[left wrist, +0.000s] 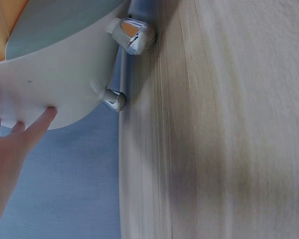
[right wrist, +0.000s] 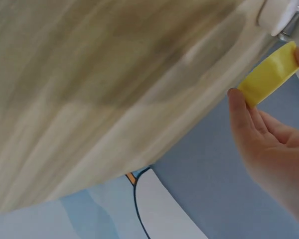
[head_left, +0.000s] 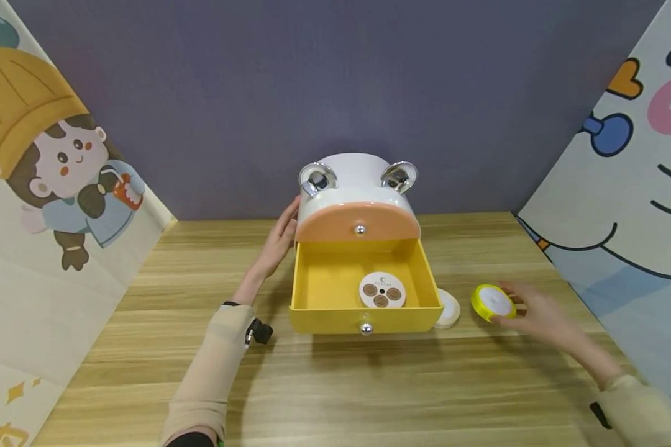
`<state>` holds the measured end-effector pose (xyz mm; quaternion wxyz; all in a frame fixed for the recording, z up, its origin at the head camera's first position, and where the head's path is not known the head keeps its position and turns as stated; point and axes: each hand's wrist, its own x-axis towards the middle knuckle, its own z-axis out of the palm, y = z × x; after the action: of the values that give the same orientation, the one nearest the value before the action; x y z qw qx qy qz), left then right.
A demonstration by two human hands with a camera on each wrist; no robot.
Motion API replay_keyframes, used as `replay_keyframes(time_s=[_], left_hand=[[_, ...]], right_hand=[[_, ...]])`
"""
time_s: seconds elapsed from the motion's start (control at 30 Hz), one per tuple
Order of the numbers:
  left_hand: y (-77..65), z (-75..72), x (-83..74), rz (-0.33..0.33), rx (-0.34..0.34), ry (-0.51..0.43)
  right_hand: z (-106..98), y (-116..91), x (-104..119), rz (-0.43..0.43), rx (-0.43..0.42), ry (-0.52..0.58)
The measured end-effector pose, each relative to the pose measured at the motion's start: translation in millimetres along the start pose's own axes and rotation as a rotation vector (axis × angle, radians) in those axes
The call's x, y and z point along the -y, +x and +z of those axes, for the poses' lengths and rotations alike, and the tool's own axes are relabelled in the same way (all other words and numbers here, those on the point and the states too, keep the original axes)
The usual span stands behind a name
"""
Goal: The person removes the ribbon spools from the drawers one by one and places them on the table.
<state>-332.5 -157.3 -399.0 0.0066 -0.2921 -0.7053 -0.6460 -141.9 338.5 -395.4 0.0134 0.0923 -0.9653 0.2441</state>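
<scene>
Right hand [head_left: 539,310] pinches the yellow ribbon spool [head_left: 493,302] at lower right — the open yellow drawer [head_left: 363,320] lies just left of it; left hand [head_left: 276,242], fingers straight, steadies the cabinet [head_left: 358,186].

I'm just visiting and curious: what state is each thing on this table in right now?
yellow drawer: pulled open, one spool inside
orange drawer: closed
spool in drawer: lying flat
yellow ribbon roll: tilted, pinched by right hand
white ribbon roll: leaning on drawer front
left hand: flat against cabinet side
</scene>
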Motion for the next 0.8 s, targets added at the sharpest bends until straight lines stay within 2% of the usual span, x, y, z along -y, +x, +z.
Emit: replay_keyframes(time_s=[0.13, 0.57, 0.8], left_hand=[[-0.7, -0.5, 2.0, 0.009, 0.009, -0.002], [0.3, -0.2, -0.6, -0.021, 0.008, 0.000], [-4.6, 3.8, -21.1, -0.040, 0.017, 0.003]], right_hand=[[6.3, -1.5, -4.5, -0.008, -0.003, -0.010], [14.8, -3.6, -9.3, 0.006, 0.026, 0.003], [19.0, -4.4, -9.8, 0.003, 0.028, 0.015]])
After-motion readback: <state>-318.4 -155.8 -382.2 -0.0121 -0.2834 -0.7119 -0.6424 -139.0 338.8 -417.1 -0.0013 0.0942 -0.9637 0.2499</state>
